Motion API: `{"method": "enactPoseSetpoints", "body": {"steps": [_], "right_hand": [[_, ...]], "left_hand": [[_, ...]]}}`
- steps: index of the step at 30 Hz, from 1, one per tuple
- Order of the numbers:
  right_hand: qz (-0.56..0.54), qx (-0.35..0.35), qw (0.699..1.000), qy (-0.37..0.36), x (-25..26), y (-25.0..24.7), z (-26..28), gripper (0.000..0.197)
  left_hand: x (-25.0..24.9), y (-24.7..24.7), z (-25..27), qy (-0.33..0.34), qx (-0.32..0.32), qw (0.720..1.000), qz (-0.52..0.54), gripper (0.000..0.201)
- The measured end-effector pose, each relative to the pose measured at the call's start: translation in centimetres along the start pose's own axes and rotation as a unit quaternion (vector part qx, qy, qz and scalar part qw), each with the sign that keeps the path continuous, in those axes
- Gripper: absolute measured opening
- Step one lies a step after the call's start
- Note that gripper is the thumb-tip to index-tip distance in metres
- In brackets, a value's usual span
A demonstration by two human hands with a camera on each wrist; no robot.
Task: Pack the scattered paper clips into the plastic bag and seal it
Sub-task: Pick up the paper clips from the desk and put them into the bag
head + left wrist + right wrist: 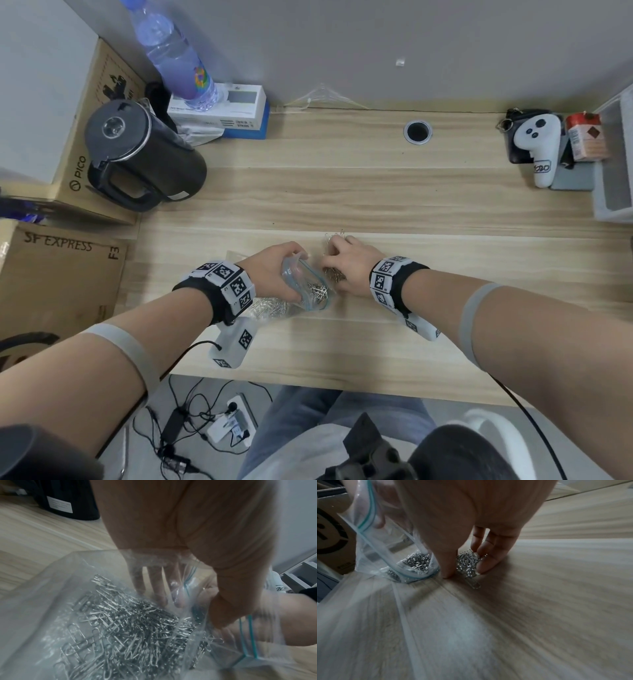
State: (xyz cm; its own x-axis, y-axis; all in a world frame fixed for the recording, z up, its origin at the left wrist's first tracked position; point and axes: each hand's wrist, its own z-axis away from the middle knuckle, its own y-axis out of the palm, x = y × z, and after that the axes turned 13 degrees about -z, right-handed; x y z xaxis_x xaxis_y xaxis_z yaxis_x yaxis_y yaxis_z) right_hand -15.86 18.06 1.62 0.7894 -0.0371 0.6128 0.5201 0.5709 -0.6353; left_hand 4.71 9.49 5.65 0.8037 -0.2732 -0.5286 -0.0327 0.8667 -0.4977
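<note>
While the left hand (274,270) grips the plastic bag (305,284) by its rim, thumb curled over the near edge of the mouth and fingers spread behind the far wall, holds that mouth wide and turned toward the right hand (346,270). Inside the bag, below the gripping fingers, lies a dense heap of paper clips (130,631), seen through the clear film in the left wrist view, with the teal zip strip (248,635) running just under the thumb. Right beside the open mouth, pinches a loose bunch of paper clips (467,561) between thumb and curled fingers, fingertips (484,566) pressed down on the wooden table (376,192); one clip pokes out flat on the wood just nearer the wrist than the pinch. Beyond the right hand's knuckles, in the head view, a few more clips (334,236) lie on the table. Far out past the left grip stand a black kettle (140,154), a water bottle (174,51) and a white box (222,106); far out past the right grip, a white controller (541,147) and a red-topped packet (585,137). Cardboard boxes (58,274) sit off to the outer side of the left arm.
</note>
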Motion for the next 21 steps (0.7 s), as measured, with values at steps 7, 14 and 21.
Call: {"method": "enactPoseSetpoints", "body": {"steps": [7,14,21], "right_hand": [[-0.046,-0.024,0.999,-0.005,-0.13,0.10,-0.12,0.020],[-0.117,-0.057,0.991,0.013,-0.28,0.07,-0.04,0.015],[-0.139,-0.074,0.986,0.048,-0.11,-0.63,0.04,0.016]], "left_hand": [[0.02,-0.16,0.05,-0.001,0.002,1.000,-0.004,0.082],[0.16,-0.27,-0.08,-0.001,0.011,1.000,0.010,0.076],[0.29,-0.28,-0.19,0.007,0.012,1.000,-0.008,0.079]]}}
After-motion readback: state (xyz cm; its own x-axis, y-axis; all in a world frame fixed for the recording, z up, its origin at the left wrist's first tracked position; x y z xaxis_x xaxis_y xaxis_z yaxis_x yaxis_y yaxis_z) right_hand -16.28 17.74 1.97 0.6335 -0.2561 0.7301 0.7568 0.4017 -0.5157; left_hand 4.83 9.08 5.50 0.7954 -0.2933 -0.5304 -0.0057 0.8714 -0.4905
